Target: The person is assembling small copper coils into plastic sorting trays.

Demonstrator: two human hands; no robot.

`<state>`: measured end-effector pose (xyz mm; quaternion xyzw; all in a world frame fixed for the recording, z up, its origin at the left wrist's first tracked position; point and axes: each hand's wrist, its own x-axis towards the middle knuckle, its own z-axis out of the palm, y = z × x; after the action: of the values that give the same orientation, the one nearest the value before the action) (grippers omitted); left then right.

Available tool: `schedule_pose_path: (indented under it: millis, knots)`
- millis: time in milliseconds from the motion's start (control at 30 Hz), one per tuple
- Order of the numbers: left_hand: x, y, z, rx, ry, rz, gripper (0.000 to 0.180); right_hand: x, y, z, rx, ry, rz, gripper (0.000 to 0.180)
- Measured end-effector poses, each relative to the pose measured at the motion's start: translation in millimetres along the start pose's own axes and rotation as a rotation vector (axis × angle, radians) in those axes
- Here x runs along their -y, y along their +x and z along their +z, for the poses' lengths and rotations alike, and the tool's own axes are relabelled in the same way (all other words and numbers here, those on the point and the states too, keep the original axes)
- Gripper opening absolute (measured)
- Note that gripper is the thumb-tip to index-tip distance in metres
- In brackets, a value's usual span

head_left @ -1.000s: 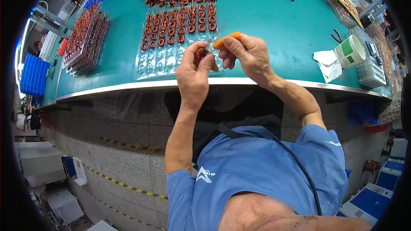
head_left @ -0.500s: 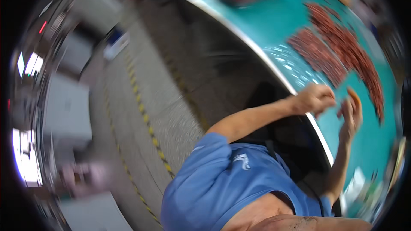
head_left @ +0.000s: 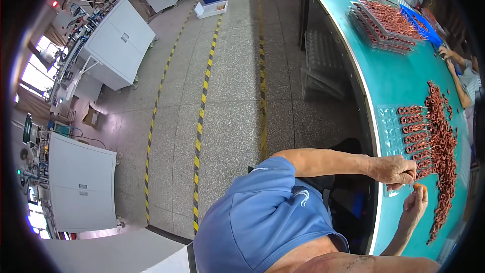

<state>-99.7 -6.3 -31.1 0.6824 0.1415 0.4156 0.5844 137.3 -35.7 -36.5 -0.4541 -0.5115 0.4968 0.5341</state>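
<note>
My left hand (head_left: 394, 171) is closed in a pinch above the near end of a clear plastic blister tray (head_left: 387, 121); what it grips is too small to name. Just below it my right hand (head_left: 416, 203) has its fingers curled together, an orange cover (head_left: 420, 187) on one fingertip. The hands almost touch, and anything between the right fingers is hidden. Rows of small red-brown rings with wire leads (head_left: 415, 136) fill part of the tray. Alongside, a long loose heap of the same rings (head_left: 442, 156) lies on the green tabletop (head_left: 384, 76).
Farther along the table stand stacked clear trays of rings (head_left: 384, 23) and a blue basket (head_left: 423, 26). Another person's hand (head_left: 445, 54) is across the table. More clear trays (head_left: 321, 78) stand under it. White cabinets (head_left: 83, 182) line the left, beyond striped floor tape (head_left: 202, 111).
The view has swung round and become sharp, bringing more of the aisle and table into sight. My hands stay close together and now appear lower, beside the tray and the heap.
</note>
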Motion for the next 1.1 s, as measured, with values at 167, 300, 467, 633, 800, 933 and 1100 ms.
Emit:
schedule_pose_path:
  millis: [167,300,467,633,800,933,1100]
  knots:
    - [5,1,2,-0.041,0.233,0.212,0.016,-3,3,-2,0.020,0.155,0.118,0.021]
    - [3,-5,3,0.125,0.188,0.099,0.028,11,-7,3,0.037,0.033,0.081,0.020]
    - [4,-7,14,0.039,0.373,0.098,0.024,15,-10,2,0.015,-0.114,0.036,0.016]
    - [48,8,32,-0.089,0.378,0.249,0.023,15,-33,0,-0.183,-0.655,-0.178,0.019]
    - [19,-7,13,-0.171,0.051,-0.165,0.024,33,-6,40,-0.102,-0.341,-0.111,0.036]
    - [43,10,31,-0.054,-0.271,-0.098,0.024,27,-40,13,-0.246,-0.203,-0.057,0.034]
    - [58,16,53,0.076,-0.496,-0.227,0.026,15,-80,2,-0.392,-0.178,0.007,0.032]
